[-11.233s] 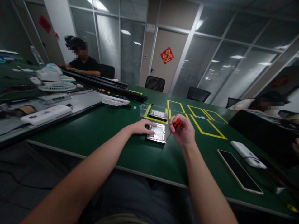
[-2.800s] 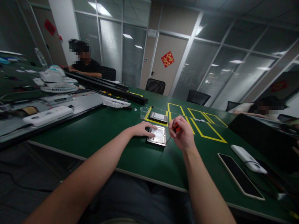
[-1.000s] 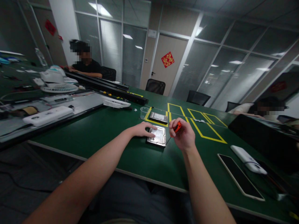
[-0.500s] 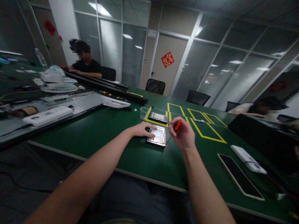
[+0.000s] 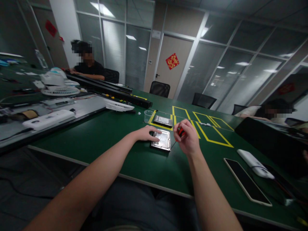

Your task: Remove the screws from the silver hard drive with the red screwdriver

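A silver hard drive point(image 5: 164, 140) lies flat on the green table point(image 5: 144, 166) in front of me. My left hand point(image 5: 147, 133) rests on its left side, thumb and fingers spread over the top face. In my right hand point(image 5: 186, 136) is a red and black screwdriver point(image 5: 181, 132), its handle wrapped by the fingers. The thin shaft slants down to the drive's near right corner. A second hard drive point(image 5: 163, 120) sits just behind the first, inside a yellow tape outline.
A clear plastic cup point(image 5: 148, 116) stands left of the second drive. Phone point(image 5: 247, 181) and white device point(image 5: 255, 163) lie at the right. Fans, a power bank point(image 5: 49, 118) and long black bars point(image 5: 108, 88) are on the left. Two people sit across the table.
The fingers of my right hand have turned slightly around the screwdriver handle, covering more of it. My left hand and the drive have stayed in place.
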A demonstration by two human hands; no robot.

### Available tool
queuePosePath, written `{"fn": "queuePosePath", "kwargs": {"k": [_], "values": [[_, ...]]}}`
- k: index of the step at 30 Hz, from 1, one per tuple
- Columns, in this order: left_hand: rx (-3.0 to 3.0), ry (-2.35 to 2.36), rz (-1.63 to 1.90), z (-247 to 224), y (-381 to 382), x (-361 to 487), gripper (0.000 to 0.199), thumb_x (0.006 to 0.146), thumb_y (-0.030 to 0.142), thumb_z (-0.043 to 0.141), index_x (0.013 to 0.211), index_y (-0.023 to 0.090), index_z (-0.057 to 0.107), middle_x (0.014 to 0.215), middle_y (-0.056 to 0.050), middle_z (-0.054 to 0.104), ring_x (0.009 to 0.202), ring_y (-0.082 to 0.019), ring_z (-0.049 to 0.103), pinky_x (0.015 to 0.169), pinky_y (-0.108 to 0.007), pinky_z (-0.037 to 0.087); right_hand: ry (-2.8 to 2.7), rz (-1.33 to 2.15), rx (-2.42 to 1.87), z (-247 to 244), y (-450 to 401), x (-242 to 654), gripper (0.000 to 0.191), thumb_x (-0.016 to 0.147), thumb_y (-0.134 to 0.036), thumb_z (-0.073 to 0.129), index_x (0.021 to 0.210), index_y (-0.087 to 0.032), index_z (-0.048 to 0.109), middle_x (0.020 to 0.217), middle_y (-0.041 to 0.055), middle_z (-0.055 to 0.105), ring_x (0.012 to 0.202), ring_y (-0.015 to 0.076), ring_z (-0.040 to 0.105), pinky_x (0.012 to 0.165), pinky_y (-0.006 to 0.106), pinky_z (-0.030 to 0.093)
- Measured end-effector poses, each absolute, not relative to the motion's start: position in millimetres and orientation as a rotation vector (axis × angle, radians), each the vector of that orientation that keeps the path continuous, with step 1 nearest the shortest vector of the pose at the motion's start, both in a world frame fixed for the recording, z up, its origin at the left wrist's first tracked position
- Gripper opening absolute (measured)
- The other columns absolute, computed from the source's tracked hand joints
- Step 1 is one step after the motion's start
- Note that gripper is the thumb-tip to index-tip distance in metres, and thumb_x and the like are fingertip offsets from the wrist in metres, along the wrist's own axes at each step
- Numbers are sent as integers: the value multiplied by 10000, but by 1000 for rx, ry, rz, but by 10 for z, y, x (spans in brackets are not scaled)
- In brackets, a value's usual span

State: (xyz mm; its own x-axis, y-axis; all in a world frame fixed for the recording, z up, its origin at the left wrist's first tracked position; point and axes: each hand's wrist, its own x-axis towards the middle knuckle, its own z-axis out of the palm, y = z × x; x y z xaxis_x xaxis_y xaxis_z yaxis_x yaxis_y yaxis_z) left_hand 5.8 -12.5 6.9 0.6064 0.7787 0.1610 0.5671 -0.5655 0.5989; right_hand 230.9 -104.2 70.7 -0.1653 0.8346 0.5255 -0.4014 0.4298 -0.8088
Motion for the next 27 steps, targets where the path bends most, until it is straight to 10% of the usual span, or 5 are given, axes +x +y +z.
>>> {"fn": "queuePosePath", "kwargs": {"k": [27], "values": [[2357, 1039, 580, 28, -88, 50, 652, 774, 611, 763, 1361, 354, 640, 1469, -56, 534, 1384, -325, 442, 1161, -424, 310, -1313, 1229, -375, 713, -1000, 2354, 324, 903, -355, 469, 693, -170, 632, 694, 50, 646, 406, 85, 431, 435, 248, 301]]}}
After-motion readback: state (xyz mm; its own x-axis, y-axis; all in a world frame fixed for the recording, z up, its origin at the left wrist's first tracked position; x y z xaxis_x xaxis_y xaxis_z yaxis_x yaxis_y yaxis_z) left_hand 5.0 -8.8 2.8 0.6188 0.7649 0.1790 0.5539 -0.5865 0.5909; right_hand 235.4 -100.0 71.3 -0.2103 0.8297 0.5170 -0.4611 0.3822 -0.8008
